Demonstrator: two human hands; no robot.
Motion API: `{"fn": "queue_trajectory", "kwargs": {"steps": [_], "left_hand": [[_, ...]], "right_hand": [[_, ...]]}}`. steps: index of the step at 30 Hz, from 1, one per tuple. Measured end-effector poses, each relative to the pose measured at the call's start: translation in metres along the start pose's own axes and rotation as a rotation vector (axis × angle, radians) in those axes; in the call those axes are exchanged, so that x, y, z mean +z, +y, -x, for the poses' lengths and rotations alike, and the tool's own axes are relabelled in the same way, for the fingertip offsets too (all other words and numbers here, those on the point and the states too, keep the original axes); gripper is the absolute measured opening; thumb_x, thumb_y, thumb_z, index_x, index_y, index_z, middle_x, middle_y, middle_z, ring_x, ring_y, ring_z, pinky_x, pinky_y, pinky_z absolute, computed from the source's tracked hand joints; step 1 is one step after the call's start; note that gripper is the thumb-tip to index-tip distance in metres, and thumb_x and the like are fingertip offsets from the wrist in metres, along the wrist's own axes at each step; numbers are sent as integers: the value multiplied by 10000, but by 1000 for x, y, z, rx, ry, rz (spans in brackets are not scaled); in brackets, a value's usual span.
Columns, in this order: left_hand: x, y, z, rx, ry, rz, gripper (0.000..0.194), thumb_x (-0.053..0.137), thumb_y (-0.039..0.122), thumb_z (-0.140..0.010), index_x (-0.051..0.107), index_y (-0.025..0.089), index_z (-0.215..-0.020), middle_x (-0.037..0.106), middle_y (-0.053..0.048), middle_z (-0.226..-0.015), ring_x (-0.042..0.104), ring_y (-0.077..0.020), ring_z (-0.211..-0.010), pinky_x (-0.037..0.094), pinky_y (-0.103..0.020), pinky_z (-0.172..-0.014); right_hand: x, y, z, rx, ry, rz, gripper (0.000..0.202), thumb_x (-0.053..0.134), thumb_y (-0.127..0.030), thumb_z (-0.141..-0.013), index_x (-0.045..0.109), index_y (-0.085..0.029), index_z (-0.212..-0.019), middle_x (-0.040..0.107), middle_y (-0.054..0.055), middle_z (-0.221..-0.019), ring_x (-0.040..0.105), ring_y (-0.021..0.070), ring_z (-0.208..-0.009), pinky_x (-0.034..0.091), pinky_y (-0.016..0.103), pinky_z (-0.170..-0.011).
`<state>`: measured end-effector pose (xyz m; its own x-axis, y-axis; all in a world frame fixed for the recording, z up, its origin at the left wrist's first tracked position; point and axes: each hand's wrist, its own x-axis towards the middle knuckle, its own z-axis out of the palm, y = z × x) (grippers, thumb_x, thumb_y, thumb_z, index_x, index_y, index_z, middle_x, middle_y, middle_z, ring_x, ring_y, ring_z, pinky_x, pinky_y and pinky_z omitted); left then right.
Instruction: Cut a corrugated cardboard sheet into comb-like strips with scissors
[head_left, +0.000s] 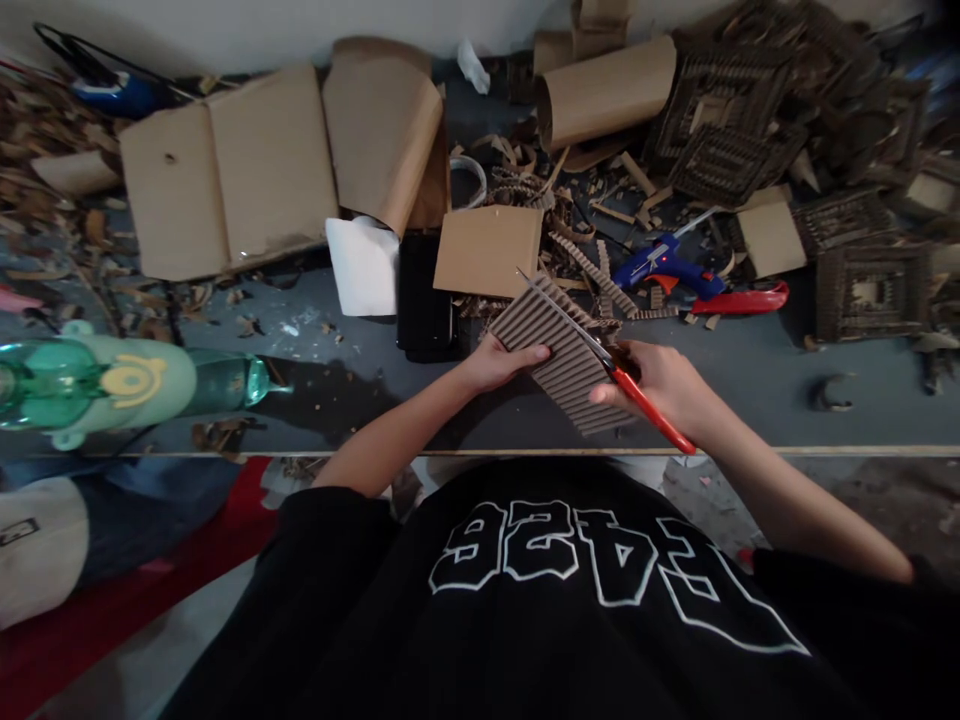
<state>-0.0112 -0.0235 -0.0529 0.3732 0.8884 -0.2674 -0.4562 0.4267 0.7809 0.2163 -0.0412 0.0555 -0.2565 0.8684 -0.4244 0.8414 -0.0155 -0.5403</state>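
Note:
A ribbed sheet of corrugated cardboard [559,365] is tilted above the front of the table. My left hand [504,362] pinches its left side, thumb on top of the ridges. In my right hand [656,385] is a pair of scissors [651,408] with red handles. Their blades lie along the sheet's upper right edge and point to the upper left; whether they are parted is hard to make out. Just behind the sheet lies a flat brown cardboard piece [487,248].
A blue glue gun [667,262] lies right of centre, near a red-handled tool [742,298]. Behind are cardboard rolls [607,90] and square ribbed frames [870,290]. A black phone-like object [426,295], an opened cardboard sheet [232,175] and a green bottle [142,380] are to the left.

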Motion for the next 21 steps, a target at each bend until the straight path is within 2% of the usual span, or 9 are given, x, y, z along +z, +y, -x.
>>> {"fn": "queue_trajectory", "kwargs": {"steps": [3,6,10,13,15,16,17,19,21], "left_hand": [[3,-2,3,-17,17,18,645,1013,502,-471,690,192,-935,725,13,-873,715,-135,-841,612,-327,-877],[2,1,1,-30,46,27,701,1016,521,-443,682,201,-969,720,9,-882,718,-153,-857,622,-356,-881],[1,5,-1,2,39,3,684,999,556,-470,679,207,-963,722,9,-872,723,-159,-853,630,-349,-854],[4,2,-1,28,-47,-79,614,1000,504,-515,704,199,-958,743,6,-898,726,-141,-857,619,-331,-891],[6,-1,-2,31,-119,-128,599,1016,451,-498,725,187,-950,765,-11,-941,735,-146,-891,605,-324,-933],[6,-2,-3,38,-116,-125,602,1017,450,-496,729,186,-954,772,-19,-956,740,-155,-907,603,-331,-944],[6,-2,-4,60,-75,-100,615,1012,470,-497,729,189,-965,776,-21,-960,743,-165,-916,604,-343,-947],[2,3,-8,120,77,-41,621,1001,509,-501,719,197,-957,769,-8,-909,744,-168,-885,613,-363,-933],[-3,9,-11,164,169,-28,625,1019,480,-464,712,197,-931,755,10,-858,740,-161,-855,616,-368,-935]], "right_hand": [[-3,-6,-3,30,11,77,853,389,-1094,-571,459,-247,-646,572,57,-613,511,203,-588,325,307,-546],[-2,-10,-6,31,78,111,863,319,-1111,-571,422,-255,-596,525,54,-567,479,193,-561,298,310,-534],[4,-12,-7,34,170,91,852,327,-1102,-592,348,-255,-499,408,26,-468,353,143,-511,259,313,-517],[8,-15,-9,-6,230,10,839,369,-1059,-658,309,-248,-451,283,-13,-430,251,114,-526,244,310,-520],[10,-15,-12,-50,292,-62,828,400,-1028,-693,305,-242,-452,246,-30,-440,225,107,-542,242,303,-523],[11,-14,-14,-71,307,-101,821,423,-1014,-700,302,-240,-455,237,-36,-447,223,104,-543,239,298,-521],[12,-13,-15,-90,300,-145,814,449,-999,-704,305,-237,-458,239,-38,-454,229,101,-540,237,293,-517],[16,-7,-15,-101,244,-252,786,522,-955,-708,332,-231,-468,268,-35,-474,265,98,-535,237,281,-507],[20,-1,-13,-64,167,-363,723,613,-885,-700,424,-216,-505,324,-33,-493,305,97,-523,239,271,-491]]}}
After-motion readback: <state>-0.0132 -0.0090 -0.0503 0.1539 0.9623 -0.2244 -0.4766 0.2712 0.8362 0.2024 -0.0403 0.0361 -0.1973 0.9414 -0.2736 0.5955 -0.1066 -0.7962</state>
